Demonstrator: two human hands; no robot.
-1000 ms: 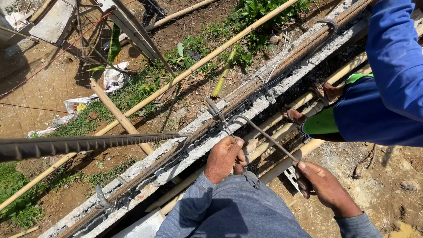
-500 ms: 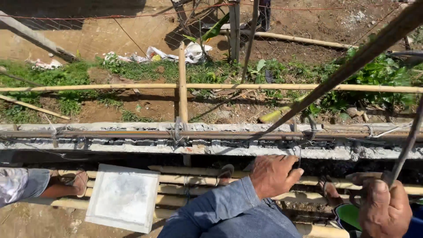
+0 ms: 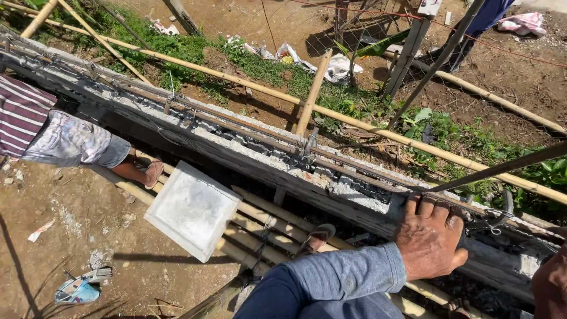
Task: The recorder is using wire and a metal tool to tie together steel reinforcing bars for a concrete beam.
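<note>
- The left hand (image 3: 430,237) is lying palm-down on the rebar cage (image 3: 248,133), its grip clenched over the top bars, fingers curling over the far side of the steel.
- That cage is running along the top of the grey concrete wall (image 3: 266,155), crossing the view from upper left to lower right; thin wire ties are binding its bars here and there.
- The right hand (image 3: 550,286) is showing only as a sliver at the lower right corner, so I cannot tell how its grip is standing.
- A loose long steel bar (image 3: 502,168) is slanting across just above the left hand.
- A square whitish slab (image 3: 192,210) is resting on bamboo poles (image 3: 266,215) below the wall.
- Another person's leg in pale shorts (image 3: 77,142) is standing at the left.
- Beyond the wall, a bamboo rail (image 3: 354,124) is crossing grass and bare earth.
</note>
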